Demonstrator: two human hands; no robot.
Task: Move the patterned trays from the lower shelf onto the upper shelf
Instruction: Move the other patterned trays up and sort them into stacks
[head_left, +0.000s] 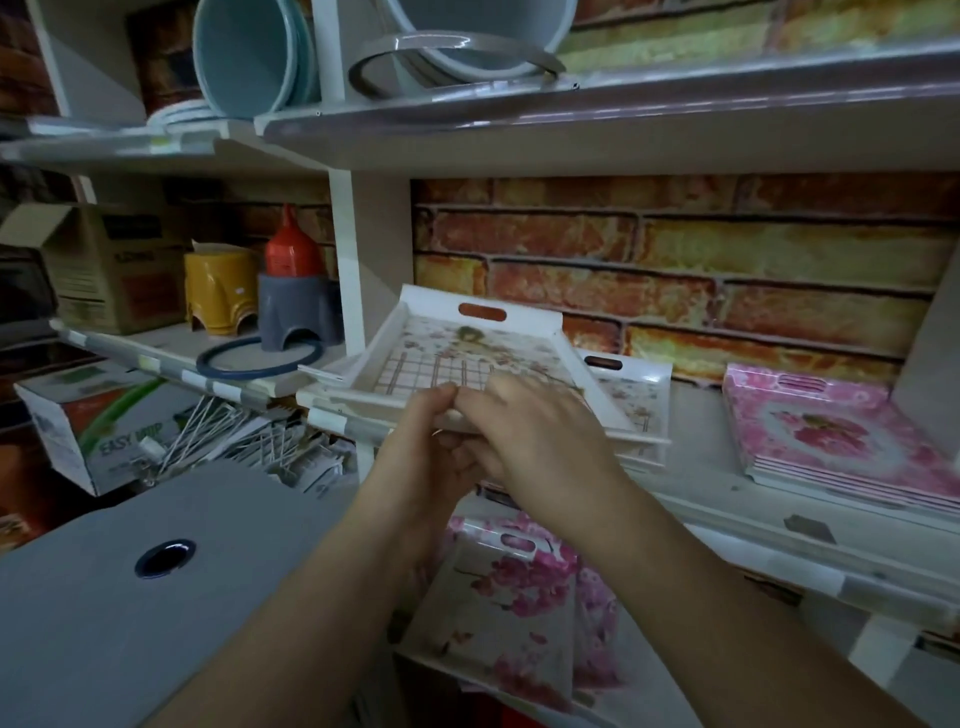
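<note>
A white patterned tray (457, 345) with a grid and flower print is tilted over the front edge of the upper shelf (727, 499). My left hand (431, 447) grips its near rim from below. My right hand (524, 421) holds the same rim from above. Under it, a matching tray (636, 387) lies flat on that shelf. A stack of pink rose trays (826, 431) sits at the shelf's right. On the lower shelf, pink blossom trays (514, 608) lie partly hidden by my arms.
A brick-pattern wall (675, 270) backs the shelf. Left of the white post (363, 249) stand yellow and grey stools (260, 296), a box and a blue ring (260, 358). A grey box lid (130, 587) with a hole is at lower left. Buckets (249, 52) sit above.
</note>
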